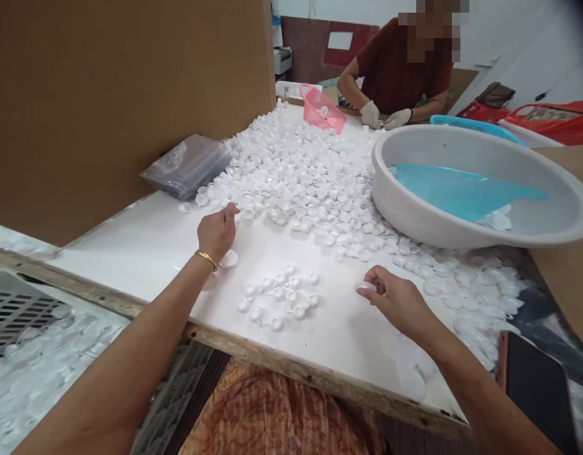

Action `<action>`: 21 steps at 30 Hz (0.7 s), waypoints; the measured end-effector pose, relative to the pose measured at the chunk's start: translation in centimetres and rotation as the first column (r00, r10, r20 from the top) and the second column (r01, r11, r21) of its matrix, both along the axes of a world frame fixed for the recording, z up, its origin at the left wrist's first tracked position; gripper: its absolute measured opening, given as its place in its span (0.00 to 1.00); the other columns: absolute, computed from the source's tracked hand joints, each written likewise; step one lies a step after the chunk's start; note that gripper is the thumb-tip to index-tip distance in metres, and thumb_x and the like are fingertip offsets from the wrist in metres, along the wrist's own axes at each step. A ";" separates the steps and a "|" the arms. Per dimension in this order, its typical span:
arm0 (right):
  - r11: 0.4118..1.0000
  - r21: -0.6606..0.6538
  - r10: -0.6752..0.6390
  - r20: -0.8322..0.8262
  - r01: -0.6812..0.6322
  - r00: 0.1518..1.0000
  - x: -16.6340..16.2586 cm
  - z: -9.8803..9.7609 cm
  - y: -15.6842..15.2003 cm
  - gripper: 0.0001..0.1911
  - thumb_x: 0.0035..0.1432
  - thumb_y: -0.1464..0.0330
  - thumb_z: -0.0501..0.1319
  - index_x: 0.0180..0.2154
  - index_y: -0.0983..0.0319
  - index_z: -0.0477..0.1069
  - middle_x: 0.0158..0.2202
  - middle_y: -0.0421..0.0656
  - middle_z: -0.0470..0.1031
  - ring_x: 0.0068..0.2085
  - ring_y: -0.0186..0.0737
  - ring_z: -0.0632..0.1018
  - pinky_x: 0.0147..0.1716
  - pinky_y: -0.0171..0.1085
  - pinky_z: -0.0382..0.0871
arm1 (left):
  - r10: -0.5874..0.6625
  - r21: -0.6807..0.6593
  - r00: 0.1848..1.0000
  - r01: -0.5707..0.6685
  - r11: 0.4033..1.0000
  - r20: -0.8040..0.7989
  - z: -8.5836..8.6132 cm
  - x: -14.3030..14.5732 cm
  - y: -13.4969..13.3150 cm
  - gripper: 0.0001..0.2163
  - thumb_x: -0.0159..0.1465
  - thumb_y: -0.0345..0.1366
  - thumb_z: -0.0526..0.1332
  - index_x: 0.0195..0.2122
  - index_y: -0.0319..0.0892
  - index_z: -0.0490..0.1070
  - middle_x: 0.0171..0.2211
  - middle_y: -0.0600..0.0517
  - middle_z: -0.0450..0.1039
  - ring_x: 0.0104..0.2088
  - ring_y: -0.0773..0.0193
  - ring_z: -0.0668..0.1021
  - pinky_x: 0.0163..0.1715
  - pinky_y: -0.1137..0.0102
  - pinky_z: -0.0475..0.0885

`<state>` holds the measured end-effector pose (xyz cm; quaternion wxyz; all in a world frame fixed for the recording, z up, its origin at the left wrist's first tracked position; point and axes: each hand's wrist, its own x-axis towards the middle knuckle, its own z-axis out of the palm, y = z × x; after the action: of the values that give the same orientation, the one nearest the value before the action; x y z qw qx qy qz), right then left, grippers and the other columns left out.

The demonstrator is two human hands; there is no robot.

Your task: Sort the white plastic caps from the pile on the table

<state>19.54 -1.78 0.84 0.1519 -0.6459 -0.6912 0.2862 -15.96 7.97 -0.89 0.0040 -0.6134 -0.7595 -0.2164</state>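
Observation:
My left hand [217, 231], with a gold bangle at the wrist, is at the near left edge of a heap of small white plastic caps [315, 170]. Its fingers are curled together, and whatever they may hold is hidden. Beside that wrist a white round disc [229, 258] rests on the table. Between thumb and fingers my right hand [393, 296] pinches a white round lid [366, 287], just above the tabletop. Between my hands lies a loose group of small white round caps [278, 294].
On the right stands a large grey basin [462, 237] with a blue sheet inside. A phone [538, 385] lies by my right forearm. Bagged clear plastic [187, 165] sits by a cardboard panel [130, 95]. A full crate [16, 309] is lower left; a gloved person [400, 69] works opposite.

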 end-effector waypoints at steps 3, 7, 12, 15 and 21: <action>1.000 0.005 0.013 -0.278 -0.012 0.961 -3.6 0.5 0.8 0.07 0.54 0.62 0.57 0.30 0.58 0.64 0.26 0.38 0.72 0.27 0.37 0.75 0.28 0.35 0.66 | 0.025 -0.014 0.998 -0.025 1.000 0.050 0.7 -0.3 0.2 0.24 0.66 0.45 0.40 0.39 0.43 0.76 0.30 0.48 0.77 0.34 0.59 0.76 0.32 0.70 0.62; 0.972 0.193 0.188 -0.322 -0.130 0.928 -9.0 -0.9 2.5 0.02 0.53 0.70 0.57 0.32 0.59 0.67 0.33 0.40 0.74 0.34 0.36 0.75 0.35 0.36 0.68 | -0.131 -0.044 0.988 0.135 0.990 0.086 2.0 1.3 -2.3 0.16 0.62 0.43 0.50 0.35 0.43 0.76 0.30 0.50 0.76 0.32 0.62 0.75 0.31 0.71 0.63; 0.914 0.356 0.290 -0.239 -0.195 0.926 -11.1 -3.1 3.8 0.08 0.52 0.76 0.55 0.35 0.60 0.67 0.39 0.43 0.74 0.40 0.39 0.75 0.41 0.40 0.68 | -0.466 -0.229 0.861 0.505 0.832 0.204 1.3 6.1 -6.3 0.13 0.58 0.43 0.57 0.41 0.47 0.74 0.34 0.51 0.73 0.35 0.62 0.73 0.35 0.69 0.65; 0.936 0.348 0.170 -0.329 -0.048 0.929 -10.3 -3.2 4.0 0.07 0.51 0.73 0.56 0.36 0.60 0.67 0.41 0.45 0.74 0.39 0.40 0.75 0.41 0.42 0.70 | -0.500 -0.269 0.853 0.522 0.810 0.148 0.1 8.1 -6.1 0.12 0.57 0.42 0.59 0.40 0.46 0.75 0.36 0.49 0.72 0.37 0.60 0.73 0.38 0.67 0.65; 0.998 0.059 0.031 -0.557 0.003 0.830 -10.5 -1.9 4.4 0.09 0.51 0.68 0.58 0.36 0.61 0.70 0.48 0.46 0.71 0.42 0.38 0.76 0.44 0.40 0.70 | -0.410 -0.276 0.899 0.437 0.856 0.153 -0.2 7.9 -3.3 0.12 0.58 0.42 0.57 0.37 0.45 0.76 0.34 0.49 0.72 0.35 0.60 0.73 0.36 0.68 0.65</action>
<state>9.03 2.63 -1.10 0.3631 -0.5247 -0.6296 0.4432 -8.09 4.65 -1.08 -0.1718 -0.7483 -0.6294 -0.1196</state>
